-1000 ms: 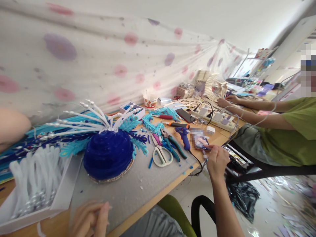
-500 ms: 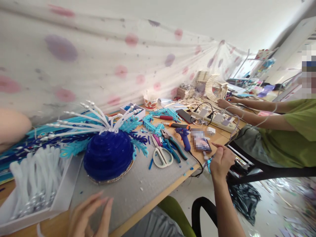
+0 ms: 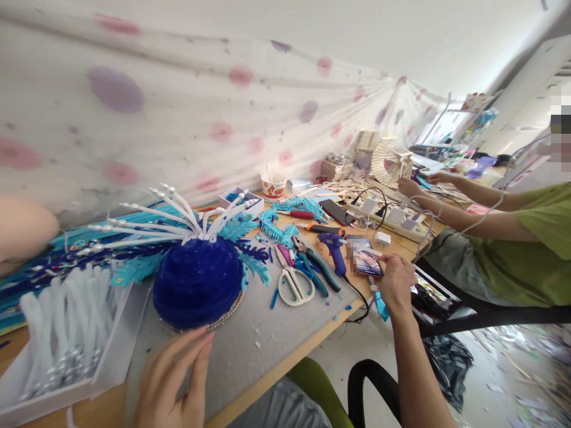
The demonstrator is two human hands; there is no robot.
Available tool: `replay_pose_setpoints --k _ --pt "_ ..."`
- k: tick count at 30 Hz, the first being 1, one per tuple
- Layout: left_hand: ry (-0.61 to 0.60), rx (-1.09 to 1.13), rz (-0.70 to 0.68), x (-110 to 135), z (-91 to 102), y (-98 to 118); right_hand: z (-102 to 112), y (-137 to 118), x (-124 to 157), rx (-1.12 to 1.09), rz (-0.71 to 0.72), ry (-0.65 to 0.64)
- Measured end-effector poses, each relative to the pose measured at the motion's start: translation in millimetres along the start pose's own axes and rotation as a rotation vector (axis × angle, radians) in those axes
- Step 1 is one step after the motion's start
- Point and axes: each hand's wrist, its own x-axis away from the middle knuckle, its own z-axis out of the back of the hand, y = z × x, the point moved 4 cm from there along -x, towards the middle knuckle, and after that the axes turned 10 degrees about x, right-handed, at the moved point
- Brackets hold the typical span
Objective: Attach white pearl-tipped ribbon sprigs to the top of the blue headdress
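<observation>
My left hand (image 3: 173, 380) is open at the bottom, fingers stretched together, their tips just short of the gold rim of a dark blue domed headpiece (image 3: 196, 282). White beaded spikes and turquoise feathers rise from the headpiece, which stands on a grey mat (image 3: 267, 333). My right hand (image 3: 395, 282) is curled at the table's edge, with a fingertip on the near corner of a phone (image 3: 366, 261). A turquoise bit (image 3: 381, 308) hangs below that hand; whether it is held I cannot tell.
White-handled scissors (image 3: 294, 286), pliers (image 3: 314, 267) and a blue glue gun (image 3: 334, 248) lie between headpiece and phone. A white tray of white stems (image 3: 57, 339) sits left. A person in a green shirt (image 3: 530, 244) works at right, near a power strip (image 3: 392, 217).
My left hand has opened and slid up toward the headpiece's rim. My right hand drew back off the phone, then returned to its near corner.
</observation>
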Motion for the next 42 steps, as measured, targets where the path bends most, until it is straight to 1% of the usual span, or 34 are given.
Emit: replay_pose_setpoints --k 3,5,8,11,15,19,24,29,33,37,39,42 --pt "0.043 -0.001 -0.015 2 -0.6 -2 7 2 5 0.005 -0.013 0.063" --pt "0.049 -0.004 -0.012 3 -0.5 -2 10 3 9 0.009 -0.020 0.089" --pt "0.024 -0.007 0.018 4 -0.3 -3 10 5 14 0.016 -0.013 0.096" --pt "0.034 -0.002 0.038 4 0.9 -3 9 4 17 0.025 0.009 0.085" --pt "0.041 -0.020 0.031 4 1.6 -1 10 0 18 0.033 0.042 0.080" --pt "0.025 -0.010 0.043 4 0.5 -1 15 -2 17 0.021 0.048 0.137" --pt "0.052 -0.012 0.042 3 -0.2 0 20 -1 15 0.018 0.049 0.174" --pt "0.067 -0.009 0.011 4 0.6 1 19 -5 15 0.022 0.049 0.135" --pt "0.061 -0.025 0.025 7 1.8 0 17 -9 17 0.023 0.037 0.107" --pt "0.075 -0.092 0.038 8 4.2 -2 14 -8 13 0.040 0.018 0.081" --pt "0.061 -0.151 0.027 7 3.1 -4 11 -6 10 0.046 0.020 0.058" --pt "-0.005 -0.236 0.015 6 -3.9 -8 7 -5 5 0.053 0.029 0.029"
